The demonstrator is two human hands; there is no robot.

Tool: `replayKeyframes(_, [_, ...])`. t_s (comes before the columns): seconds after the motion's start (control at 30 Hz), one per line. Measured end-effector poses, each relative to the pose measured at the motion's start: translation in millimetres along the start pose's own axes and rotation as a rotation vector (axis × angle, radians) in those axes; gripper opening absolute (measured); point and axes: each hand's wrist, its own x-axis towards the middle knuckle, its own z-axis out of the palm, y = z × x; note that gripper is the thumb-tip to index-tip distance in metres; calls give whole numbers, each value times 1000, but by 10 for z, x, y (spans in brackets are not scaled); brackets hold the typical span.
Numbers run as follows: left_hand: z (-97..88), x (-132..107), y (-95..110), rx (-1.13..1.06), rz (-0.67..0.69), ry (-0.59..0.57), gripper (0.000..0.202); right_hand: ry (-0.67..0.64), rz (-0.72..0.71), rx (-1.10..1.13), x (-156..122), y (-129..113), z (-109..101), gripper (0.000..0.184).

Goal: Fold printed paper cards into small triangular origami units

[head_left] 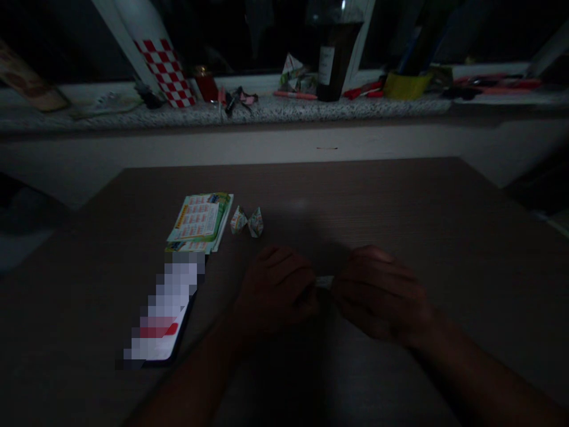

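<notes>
The scene is dim. My left hand (276, 292) and my right hand (377, 293) rest close together on the dark wooden table (400, 207), both with fingers curled. Between them they pinch a small pale piece of paper (324, 281), mostly hidden by the fingers. Two small folded paper figures (247, 222) sit on the table just beyond my left hand. A stack of printed green and orange paper sheets (200, 220) lies to their left.
A lit phone (162, 314) lies on the table left of my left arm. Behind the table runs a speckled windowsill (249, 111) holding a dark bottle (334, 59), a red-checked object (165, 70), a yellow cup (406, 85), pens and clutter.
</notes>
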Motion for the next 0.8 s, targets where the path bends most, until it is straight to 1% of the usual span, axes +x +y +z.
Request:
replayKeyframes(0.03, [-25, -17, -39, 14, -34, 4, 6, 25, -42, -24, 15, -2, -40, 21])
replayKeyframes(0.07, [-54, -34, -81, 29, -63, -6, 5, 68, -46, -28, 30, -1, -83, 22])
replayKeyframes(0.1, [-86, -49, -122, 45, -89, -22, 5, 75, -42, -25, 41, 3, -126, 22])
replayKeyframes(0.13, [-118, -61, -159, 58, -124, -38, 6, 110, -45, -24, 49, 10, -164, 22])
replayKeyframes(0.17, [-146, -70, -188, 70, -150, -19, 5, 118, 8, -39, 53, 20, -195, 24])
replayKeyframes(0.27, [-179, -82, -210, 27, -211, 30, 5, 205, 71, -40, 41, 54, -220, 30])
replayKeyframes(0.33, [-147, -86, -174, -35, -267, 54, 4, 244, 65, 6, 26, 69, -185, 32])
replayKeyframes(0.37, [-120, -88, -146, -72, -301, 61, 8, 240, 67, 44, 18, 72, -159, 32])
replayKeyframes(0.4, [-90, -90, -116, -108, -341, 63, 17, 239, 69, 84, 10, 72, -132, 30])
replayKeyframes(0.47, [-35, -89, -55, -203, -402, 59, 30, 241, 115, 152, -8, 66, -80, 27])
replayKeyframes(0.53, [-2, -80, -6, -295, -474, 47, 33, 254, 184, 198, -33, 61, -35, 24])
replayKeyframes(0.57, [6, -73, 12, -340, -504, 42, 30, 264, 232, 209, -47, 59, -14, 23])
replayKeyframes(0.7, [28, -53, 51, -562, -608, 25, 11, 348, 502, 246, -68, 57, 72, 15])
replayKeyframes(0.8, [68, -59, 55, -756, -711, 53, 12, 368, 669, 418, -33, 66, 116, 10])
